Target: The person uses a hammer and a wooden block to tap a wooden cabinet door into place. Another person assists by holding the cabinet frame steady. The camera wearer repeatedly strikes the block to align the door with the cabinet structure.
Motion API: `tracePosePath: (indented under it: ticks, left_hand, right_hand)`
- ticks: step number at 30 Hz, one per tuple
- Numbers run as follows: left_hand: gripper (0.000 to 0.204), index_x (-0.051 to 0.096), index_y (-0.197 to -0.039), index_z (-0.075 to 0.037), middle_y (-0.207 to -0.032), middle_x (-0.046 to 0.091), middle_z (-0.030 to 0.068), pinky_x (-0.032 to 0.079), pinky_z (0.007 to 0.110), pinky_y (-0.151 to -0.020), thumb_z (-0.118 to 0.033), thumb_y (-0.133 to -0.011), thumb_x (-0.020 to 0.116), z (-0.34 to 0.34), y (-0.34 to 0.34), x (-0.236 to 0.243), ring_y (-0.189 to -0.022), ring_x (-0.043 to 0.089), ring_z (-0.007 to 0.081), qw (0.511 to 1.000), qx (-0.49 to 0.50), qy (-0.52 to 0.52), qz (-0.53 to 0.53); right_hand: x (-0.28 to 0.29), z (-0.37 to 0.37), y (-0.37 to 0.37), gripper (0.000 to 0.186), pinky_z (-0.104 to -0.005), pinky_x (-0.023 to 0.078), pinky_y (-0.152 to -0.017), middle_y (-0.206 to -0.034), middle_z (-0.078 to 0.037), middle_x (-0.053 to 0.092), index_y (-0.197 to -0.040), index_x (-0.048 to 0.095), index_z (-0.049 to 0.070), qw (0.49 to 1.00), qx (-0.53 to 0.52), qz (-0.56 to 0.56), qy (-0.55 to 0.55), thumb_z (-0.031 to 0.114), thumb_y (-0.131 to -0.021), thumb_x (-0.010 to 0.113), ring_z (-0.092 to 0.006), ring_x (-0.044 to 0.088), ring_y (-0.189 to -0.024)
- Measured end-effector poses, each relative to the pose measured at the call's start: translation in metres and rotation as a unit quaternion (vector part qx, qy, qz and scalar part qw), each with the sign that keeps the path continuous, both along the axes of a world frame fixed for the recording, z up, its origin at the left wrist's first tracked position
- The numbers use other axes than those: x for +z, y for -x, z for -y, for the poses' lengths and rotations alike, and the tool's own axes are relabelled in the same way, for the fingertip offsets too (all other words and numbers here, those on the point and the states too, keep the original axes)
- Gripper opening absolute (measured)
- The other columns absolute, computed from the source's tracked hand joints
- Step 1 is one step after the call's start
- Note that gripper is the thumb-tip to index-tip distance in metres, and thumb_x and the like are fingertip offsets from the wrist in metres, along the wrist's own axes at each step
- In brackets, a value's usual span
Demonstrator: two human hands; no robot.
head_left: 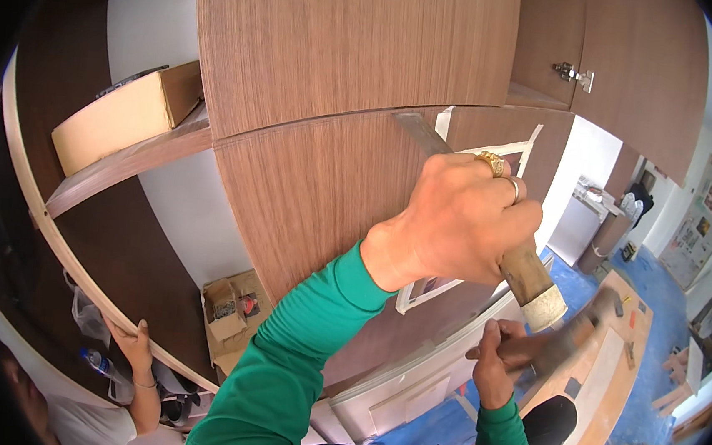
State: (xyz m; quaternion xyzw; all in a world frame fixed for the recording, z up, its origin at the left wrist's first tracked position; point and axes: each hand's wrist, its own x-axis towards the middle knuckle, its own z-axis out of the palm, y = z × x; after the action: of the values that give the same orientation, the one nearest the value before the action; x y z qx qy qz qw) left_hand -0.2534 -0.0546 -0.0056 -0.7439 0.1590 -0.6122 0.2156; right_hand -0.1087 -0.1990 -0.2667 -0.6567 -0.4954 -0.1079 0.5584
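My left hand [473, 219], with two gold rings, is closed around the wooden handle of a chisel [531, 286]. The flat metal blade slants up to the left, its tip at the seam between an upper wood-grain panel [354, 38] and a lower wood-grain panel [309, 185]. The handle's pale, worn butt end points down to the right. Below it, my right hand [495, 363] grips what looks like a hammer [559, 347], smeared by motion. The hammer's head is near the butt end but appears apart from it. Both my sleeves are green.
At lower left, another person's hand [135, 347] rests on the curved wooden edge [76, 272]. A cardboard box [118, 116] sits on a shelf; a small open box [224, 308] stands lower. At right are an open cabinet door [643, 78], a workbench [628, 319] and blue floor covering [660, 288].
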Motion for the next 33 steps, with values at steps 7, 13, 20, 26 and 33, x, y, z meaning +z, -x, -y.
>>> tracePosePath:
  ticks: [7,13,20,26,33]
  left_hand:
    - [0.025,0.058,-0.063,-0.018,-0.061,0.047,-0.0001,0.039,0.033,-0.047,-0.025,-0.052,0.08,0.001,-0.005,-0.001,-0.051,0.049,0.0205,1.0,0.004,-0.006,0.014]
    - [0.025,0.059,-0.062,-0.017,-0.06,0.05,-0.0003,0.042,0.032,-0.048,-0.024,-0.051,0.08,0.003,-0.004,0.0,-0.049,0.048,0.0218,0.999,-0.03,0.036,0.011]
    - [0.024,0.059,-0.062,-0.016,-0.061,0.051,0.0009,0.044,0.033,-0.049,-0.022,-0.053,0.08,-0.001,-0.002,0.0,-0.049,0.049,0.0225,1.0,0.008,0.01,-0.019]
    - [0.025,0.057,-0.063,-0.015,-0.061,0.049,0.0016,0.042,0.033,-0.048,-0.02,-0.054,0.08,0.002,0.001,0.002,-0.049,0.048,0.023,0.999,0.028,0.006,-0.017]
    - [0.027,0.056,-0.063,-0.014,-0.061,0.047,0.0026,0.041,0.034,-0.047,-0.021,-0.054,0.081,-0.004,-0.004,-0.001,-0.049,0.048,0.0239,1.0,0.004,0.007,-0.012]
  right_hand:
    - [-0.012,0.002,0.0,0.026,-0.0281,0.045,-0.051,-0.077,-0.005,0.056,-0.1,0.057,0.0,0.962,0.135,-0.15,-0.186,0.022,-0.106,0.067,-0.0112,0.054,-0.056]
    - [-0.01,-0.016,-0.002,0.023,-0.0281,0.049,-0.053,-0.07,-0.003,0.056,-0.103,0.057,0.001,0.97,0.069,-0.21,-0.102,0.022,-0.108,0.063,-0.0098,0.053,-0.056]
    - [0.018,0.005,0.011,0.017,-0.0317,0.048,-0.054,-0.071,-0.004,0.058,-0.099,0.058,0.003,0.96,0.13,-0.144,-0.2,0.015,-0.107,0.064,-0.0119,0.057,-0.059]
    - [0.027,-0.001,0.01,0.018,-0.0346,0.051,-0.069,-0.082,-0.005,0.061,-0.099,0.06,0.0,0.982,0.057,-0.166,-0.064,0.015,-0.106,0.067,-0.0154,0.06,-0.074]
    - [0.021,-0.004,0.004,0.017,-0.0344,0.047,-0.066,-0.08,-0.007,0.061,-0.099,0.062,-0.001,0.992,0.079,-0.003,-0.103,0.014,-0.105,0.069,-0.0157,0.056,-0.07]
